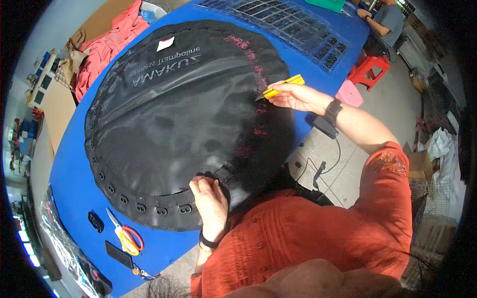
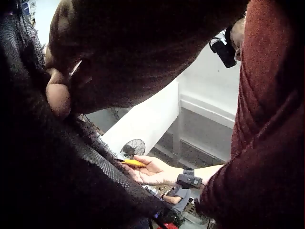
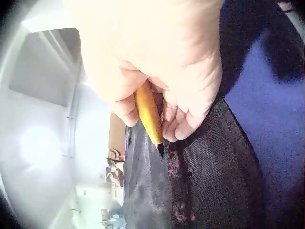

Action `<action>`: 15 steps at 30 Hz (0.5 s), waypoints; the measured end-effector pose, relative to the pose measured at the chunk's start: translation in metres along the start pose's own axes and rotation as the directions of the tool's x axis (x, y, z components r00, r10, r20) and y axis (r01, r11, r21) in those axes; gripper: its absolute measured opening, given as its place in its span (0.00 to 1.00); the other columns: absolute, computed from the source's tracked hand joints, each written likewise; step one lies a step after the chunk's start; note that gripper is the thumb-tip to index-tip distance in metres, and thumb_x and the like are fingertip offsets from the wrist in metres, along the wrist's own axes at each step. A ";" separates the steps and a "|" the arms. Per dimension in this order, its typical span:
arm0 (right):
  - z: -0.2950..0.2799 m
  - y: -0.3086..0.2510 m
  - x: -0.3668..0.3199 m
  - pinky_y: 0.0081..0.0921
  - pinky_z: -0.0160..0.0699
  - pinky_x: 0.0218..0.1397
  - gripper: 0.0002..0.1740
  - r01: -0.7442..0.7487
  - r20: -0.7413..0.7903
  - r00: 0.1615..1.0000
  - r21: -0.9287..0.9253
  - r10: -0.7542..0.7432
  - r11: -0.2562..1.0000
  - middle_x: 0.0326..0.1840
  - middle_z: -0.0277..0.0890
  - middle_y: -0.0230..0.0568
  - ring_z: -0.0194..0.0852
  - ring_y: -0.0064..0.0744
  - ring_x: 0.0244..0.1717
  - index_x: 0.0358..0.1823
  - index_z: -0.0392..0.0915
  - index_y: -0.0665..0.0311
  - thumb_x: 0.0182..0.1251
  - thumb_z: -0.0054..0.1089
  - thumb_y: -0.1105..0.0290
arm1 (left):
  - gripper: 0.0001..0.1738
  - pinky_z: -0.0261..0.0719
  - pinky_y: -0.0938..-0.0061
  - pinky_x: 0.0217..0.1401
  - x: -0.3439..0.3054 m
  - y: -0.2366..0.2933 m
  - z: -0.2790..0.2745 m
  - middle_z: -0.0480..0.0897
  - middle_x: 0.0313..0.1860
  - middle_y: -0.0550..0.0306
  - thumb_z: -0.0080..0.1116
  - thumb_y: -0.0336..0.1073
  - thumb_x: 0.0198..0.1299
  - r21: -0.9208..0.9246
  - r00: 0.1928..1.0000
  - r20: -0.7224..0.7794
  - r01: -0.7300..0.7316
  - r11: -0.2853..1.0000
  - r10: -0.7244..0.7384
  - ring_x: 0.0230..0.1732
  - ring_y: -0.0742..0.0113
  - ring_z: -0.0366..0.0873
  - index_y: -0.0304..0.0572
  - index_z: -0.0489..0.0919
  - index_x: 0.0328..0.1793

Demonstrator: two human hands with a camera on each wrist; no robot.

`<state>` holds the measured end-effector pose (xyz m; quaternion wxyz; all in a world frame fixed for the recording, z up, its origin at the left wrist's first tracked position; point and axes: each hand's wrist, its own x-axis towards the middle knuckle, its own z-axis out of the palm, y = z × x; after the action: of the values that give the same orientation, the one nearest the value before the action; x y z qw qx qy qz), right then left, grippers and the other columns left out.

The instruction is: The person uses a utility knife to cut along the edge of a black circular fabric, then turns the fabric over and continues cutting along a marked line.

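A blue desk [image 1: 74, 174] fills most of the head view, and the black round mat [image 1: 164, 149] lies on it, its near right part against the person in the red shirt [image 1: 298, 233]. The mat bears the printed words "Fitness Trampoline" toward its far side. Beyond the mat, on the desk, is a clear sheet [image 1: 278, 20] with rows of black strips; to the mat's far left is a heap of coral cloth [image 1: 107, 52], and off its far right a red stool [image 1: 370, 69].

The left hand [image 1: 209, 201] rests on the mat's near rim with its fingers bent; I cannot tell whether they pinch the fabric. The right hand [image 1: 298, 96] is at the mat's right part, its fingers closed in a grip.

Left of the mat's near rim lie scissors [image 1: 119, 230] with red and yellow handles. The yellow knife [image 3: 149, 117] is in the right hand's grip, blade out, its tip at the pink marks [image 1: 258, 69] along the mat's right part. Left of the mat, either side of the scissors, are a flat black slab [image 1: 119, 255] and a smaller black piece [image 1: 96, 221]. A white label [image 1: 165, 44] sits near the mat's far rim.
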<state>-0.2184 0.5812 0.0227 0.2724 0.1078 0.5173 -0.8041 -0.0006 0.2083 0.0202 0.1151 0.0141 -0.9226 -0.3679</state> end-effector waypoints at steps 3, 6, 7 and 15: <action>-0.002 -0.003 0.011 0.33 0.90 0.64 0.16 -0.008 0.018 1.000 -0.010 0.008 1.000 0.59 0.89 0.43 0.90 0.35 0.56 0.61 0.85 0.60 0.78 0.70 0.63 | 0.14 0.80 0.49 0.60 -0.002 0.001 0.001 0.74 0.57 0.31 0.66 0.22 0.65 0.045 0.998 0.038 -0.061 0.997 0.059 0.56 0.32 0.78 0.25 0.75 0.53; -0.002 -0.002 0.020 0.33 0.88 0.65 0.16 0.039 0.021 0.999 -0.005 -0.039 0.999 0.59 0.89 0.42 0.90 0.35 0.57 0.61 0.85 0.60 0.78 0.71 0.62 | 0.19 0.79 0.47 0.63 -0.002 0.007 0.002 0.72 0.60 0.29 0.66 0.23 0.66 0.031 0.994 0.067 -0.087 0.996 0.085 0.60 0.30 0.77 0.24 0.73 0.59; -0.002 -0.003 0.024 0.33 0.87 0.67 0.16 0.039 0.037 0.999 0.000 -0.039 0.999 0.59 0.89 0.41 0.89 0.35 0.58 0.60 0.85 0.59 0.77 0.71 0.62 | 0.20 0.78 0.47 0.65 -0.002 0.006 0.003 0.72 0.62 0.28 0.66 0.23 0.66 0.042 0.994 0.073 -0.081 0.996 0.077 0.62 0.29 0.77 0.23 0.73 0.60; -0.007 -0.011 0.068 0.31 0.88 0.67 0.16 0.114 0.122 0.986 -0.034 -0.110 0.993 0.61 0.88 0.45 0.89 0.34 0.59 0.63 0.83 0.62 0.81 0.66 0.65 | 0.30 0.69 0.47 0.81 0.005 0.011 0.015 0.67 0.75 0.22 0.67 0.26 0.66 0.135 0.995 0.088 -0.052 0.989 0.040 0.75 0.26 0.69 0.22 0.70 0.71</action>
<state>-0.2810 0.5688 -0.0029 0.2595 0.0244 0.5215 -0.8124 -0.0081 0.2260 0.0178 0.0828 -0.0150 -0.9499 -0.3010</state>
